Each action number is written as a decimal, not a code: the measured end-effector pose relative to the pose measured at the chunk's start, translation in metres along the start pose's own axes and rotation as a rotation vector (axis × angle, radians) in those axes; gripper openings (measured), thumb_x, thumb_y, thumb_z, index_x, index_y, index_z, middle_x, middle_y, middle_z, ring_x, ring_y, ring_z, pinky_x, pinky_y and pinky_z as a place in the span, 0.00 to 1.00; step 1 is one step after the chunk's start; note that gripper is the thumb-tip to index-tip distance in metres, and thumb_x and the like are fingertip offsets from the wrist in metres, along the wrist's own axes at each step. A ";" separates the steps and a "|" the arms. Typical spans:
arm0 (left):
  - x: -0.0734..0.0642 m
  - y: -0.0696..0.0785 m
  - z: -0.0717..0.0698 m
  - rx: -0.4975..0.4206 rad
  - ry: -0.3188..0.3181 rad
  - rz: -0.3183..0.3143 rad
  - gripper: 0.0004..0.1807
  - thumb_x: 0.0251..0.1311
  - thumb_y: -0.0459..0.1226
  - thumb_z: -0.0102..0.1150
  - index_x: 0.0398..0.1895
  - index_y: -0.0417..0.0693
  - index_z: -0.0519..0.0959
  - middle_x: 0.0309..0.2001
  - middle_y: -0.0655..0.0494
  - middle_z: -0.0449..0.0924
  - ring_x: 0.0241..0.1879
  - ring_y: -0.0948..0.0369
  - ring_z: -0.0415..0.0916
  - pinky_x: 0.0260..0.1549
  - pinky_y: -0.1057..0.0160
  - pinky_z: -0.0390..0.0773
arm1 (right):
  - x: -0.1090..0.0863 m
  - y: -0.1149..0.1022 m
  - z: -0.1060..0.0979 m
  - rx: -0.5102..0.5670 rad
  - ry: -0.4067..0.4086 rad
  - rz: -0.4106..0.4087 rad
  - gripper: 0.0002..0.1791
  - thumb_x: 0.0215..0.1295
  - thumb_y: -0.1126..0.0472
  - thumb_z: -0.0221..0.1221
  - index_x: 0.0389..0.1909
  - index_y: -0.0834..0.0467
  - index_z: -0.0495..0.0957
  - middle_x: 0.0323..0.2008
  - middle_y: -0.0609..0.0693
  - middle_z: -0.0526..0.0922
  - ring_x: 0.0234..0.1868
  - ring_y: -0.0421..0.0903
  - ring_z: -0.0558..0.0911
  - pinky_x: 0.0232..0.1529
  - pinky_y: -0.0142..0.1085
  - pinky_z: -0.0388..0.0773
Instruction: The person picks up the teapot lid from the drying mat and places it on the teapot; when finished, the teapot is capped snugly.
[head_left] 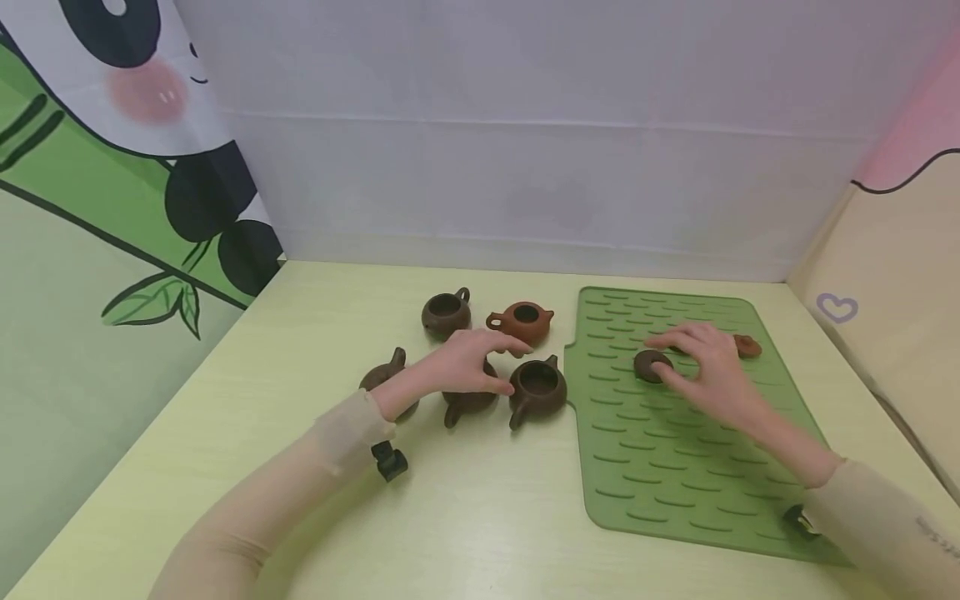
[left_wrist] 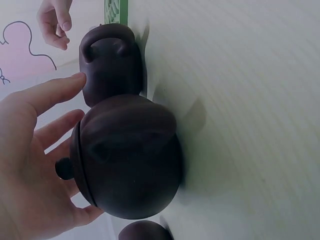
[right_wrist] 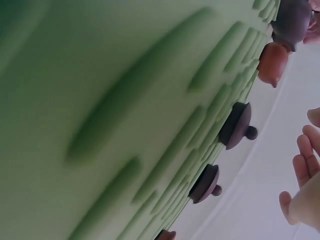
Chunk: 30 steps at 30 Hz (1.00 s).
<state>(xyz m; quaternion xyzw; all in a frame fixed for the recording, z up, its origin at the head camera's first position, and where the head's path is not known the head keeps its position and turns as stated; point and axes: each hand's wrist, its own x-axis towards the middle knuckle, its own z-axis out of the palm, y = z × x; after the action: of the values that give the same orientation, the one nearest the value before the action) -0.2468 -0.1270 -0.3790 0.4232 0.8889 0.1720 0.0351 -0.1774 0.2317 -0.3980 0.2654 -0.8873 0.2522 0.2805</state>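
My left hand (head_left: 480, 360) hovers with spread fingers over a dark brown teapot (head_left: 471, 400). In the left wrist view, this lidded teapot (left_wrist: 130, 160) has its lid knob toward my palm; contact cannot be told. Beside it stands a lidless dark teapot (head_left: 538, 392). Over the green mat (head_left: 637, 450), my right hand (head_left: 708, 371) has loosely bent fingers near a dark round lid (head_left: 649, 367). In the right wrist view the hand (right_wrist: 305, 185) is apart from the nearer dark lid (right_wrist: 236, 125) and another dark lid (right_wrist: 205, 184), both lying on the mat.
Farther back stand a dark lidless teapot (head_left: 444, 315) and a reddish lidless teapot (head_left: 525, 322). Another dark teapot (head_left: 384, 379) is partly behind my left forearm. A reddish lid (head_left: 747, 347) lies on the mat beyond my right hand. A pale wall (head_left: 540, 183) bounds the table's back.
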 end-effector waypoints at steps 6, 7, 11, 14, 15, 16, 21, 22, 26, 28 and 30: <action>0.002 -0.003 0.002 -0.003 -0.038 -0.019 0.33 0.53 0.48 0.71 0.64 0.57 0.74 0.55 0.59 0.84 0.55 0.60 0.79 0.55 0.45 0.72 | -0.004 0.011 -0.003 -0.046 -0.042 0.012 0.18 0.51 0.69 0.69 0.45 0.56 0.84 0.43 0.55 0.83 0.49 0.56 0.73 0.49 0.59 0.60; 0.002 -0.003 0.002 -0.008 -0.042 -0.019 0.33 0.53 0.47 0.71 0.64 0.57 0.75 0.54 0.59 0.84 0.55 0.61 0.80 0.54 0.46 0.73 | -0.004 0.012 -0.003 -0.054 -0.049 0.011 0.18 0.51 0.69 0.70 0.45 0.57 0.84 0.43 0.56 0.83 0.48 0.56 0.73 0.49 0.60 0.60; 0.004 -0.005 0.003 -0.023 -0.058 -0.014 0.31 0.53 0.46 0.71 0.63 0.56 0.75 0.52 0.60 0.86 0.51 0.61 0.81 0.53 0.50 0.74 | -0.004 0.016 -0.005 -0.109 -0.079 0.017 0.18 0.50 0.67 0.71 0.44 0.58 0.84 0.43 0.56 0.84 0.47 0.57 0.74 0.47 0.59 0.61; 0.005 -0.006 0.003 -0.030 -0.064 -0.015 0.30 0.54 0.46 0.71 0.62 0.56 0.77 0.50 0.62 0.86 0.50 0.62 0.82 0.52 0.53 0.75 | -0.003 0.019 -0.006 -0.153 -0.128 0.043 0.16 0.52 0.65 0.72 0.44 0.57 0.84 0.42 0.56 0.84 0.48 0.58 0.75 0.45 0.59 0.62; 0.005 -0.006 0.003 -0.036 -0.065 -0.016 0.29 0.54 0.45 0.71 0.61 0.55 0.77 0.50 0.62 0.86 0.50 0.61 0.82 0.52 0.54 0.75 | -0.003 0.019 -0.006 -0.164 -0.149 0.058 0.16 0.53 0.64 0.71 0.44 0.57 0.84 0.42 0.56 0.84 0.48 0.58 0.75 0.46 0.59 0.62; 0.005 -0.006 0.003 -0.043 -0.064 -0.018 0.28 0.55 0.45 0.70 0.60 0.55 0.78 0.50 0.62 0.86 0.51 0.61 0.82 0.52 0.54 0.75 | -0.002 0.020 -0.006 -0.172 -0.171 0.074 0.15 0.54 0.64 0.71 0.44 0.57 0.84 0.43 0.56 0.84 0.49 0.59 0.75 0.46 0.60 0.62; 0.007 -0.010 0.005 -0.111 -0.061 -0.024 0.26 0.56 0.43 0.70 0.59 0.55 0.79 0.51 0.61 0.85 0.54 0.61 0.80 0.54 0.58 0.76 | 0.002 0.023 -0.007 -0.201 -0.268 0.147 0.14 0.60 0.60 0.68 0.46 0.57 0.84 0.46 0.59 0.84 0.53 0.62 0.75 0.51 0.66 0.61; 0.007 -0.011 0.006 -0.123 -0.060 -0.023 0.25 0.55 0.42 0.70 0.59 0.55 0.79 0.51 0.60 0.85 0.54 0.61 0.80 0.54 0.58 0.77 | 0.002 0.023 -0.007 -0.205 -0.283 0.158 0.14 0.60 0.60 0.68 0.46 0.57 0.84 0.47 0.60 0.84 0.54 0.63 0.74 0.52 0.67 0.61; 0.007 -0.013 0.009 -0.169 -0.059 -0.014 0.25 0.55 0.42 0.71 0.58 0.54 0.79 0.51 0.59 0.85 0.54 0.60 0.80 0.51 0.61 0.78 | 0.004 0.026 -0.006 -0.212 -0.334 0.189 0.12 0.61 0.59 0.67 0.46 0.56 0.84 0.47 0.60 0.84 0.55 0.64 0.74 0.54 0.69 0.60; 0.007 -0.014 0.010 -0.184 -0.062 -0.014 0.25 0.55 0.42 0.71 0.58 0.54 0.79 0.51 0.59 0.85 0.54 0.60 0.80 0.50 0.63 0.79 | 0.005 0.027 -0.006 -0.210 -0.348 0.195 0.12 0.61 0.59 0.66 0.45 0.56 0.84 0.44 0.58 0.85 0.54 0.63 0.75 0.54 0.68 0.60; 0.008 -0.015 0.010 -0.197 -0.064 -0.020 0.25 0.55 0.41 0.71 0.58 0.54 0.79 0.50 0.59 0.85 0.53 0.60 0.80 0.49 0.64 0.80 | 0.006 0.028 -0.005 -0.205 -0.356 0.192 0.11 0.61 0.59 0.67 0.44 0.55 0.84 0.41 0.56 0.85 0.52 0.61 0.76 0.53 0.68 0.60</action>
<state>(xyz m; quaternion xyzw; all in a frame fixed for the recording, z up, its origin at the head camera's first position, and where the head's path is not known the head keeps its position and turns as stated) -0.2609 -0.1273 -0.3930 0.4142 0.8701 0.2448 0.1067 -0.1972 0.2535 -0.3988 0.1902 -0.9649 0.1355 0.1199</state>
